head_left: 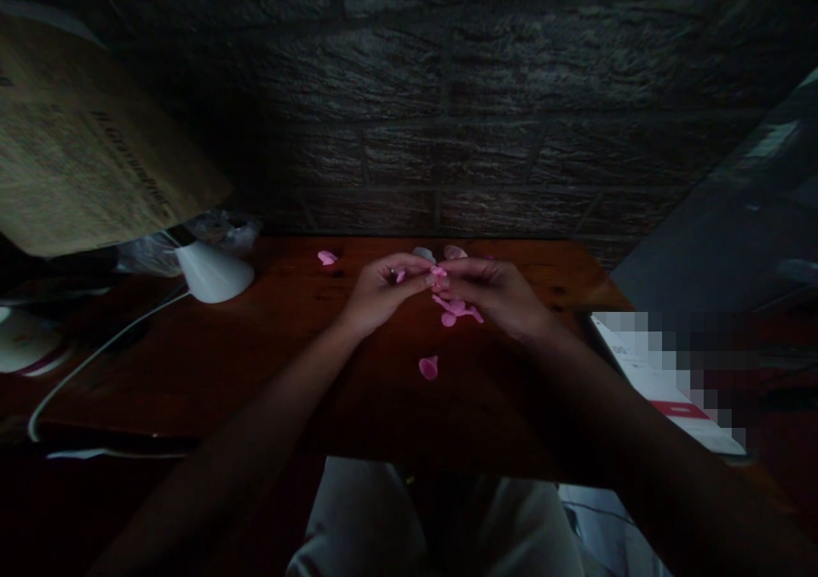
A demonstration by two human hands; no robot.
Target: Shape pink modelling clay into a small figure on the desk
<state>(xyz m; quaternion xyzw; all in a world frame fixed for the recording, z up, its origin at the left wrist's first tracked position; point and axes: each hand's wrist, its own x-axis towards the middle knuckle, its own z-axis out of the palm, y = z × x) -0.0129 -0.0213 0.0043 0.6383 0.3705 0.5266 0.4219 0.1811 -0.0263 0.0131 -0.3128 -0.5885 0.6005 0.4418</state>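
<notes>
A small pink piece (438, 272), soft-looking like modelling clay, is pinched between the fingertips of both hands above the wooden table (256, 372). My left hand (393, 285) closes on it from the left, and another bit of pink shows by its curled fingers. From the right, my right hand (495, 291) grips the same piece with thumb and finger. Just below the fingertips lies a branching pink shape (455, 309). Nearer to me rests a rounded pink piece (429, 367). A pink lump (327, 257) sits farther back on the left. Behind the fingers, two pale pieces are partly hidden.
A lamp with a paper-like printed shade (95, 142) and white base (214, 272) stands at left, its cable (95, 364) trailing forward. Crumpled clear plastic (150, 255) lies behind it. A dark brick wall (383, 91) closes the back. A white printed box (645, 364) is at right.
</notes>
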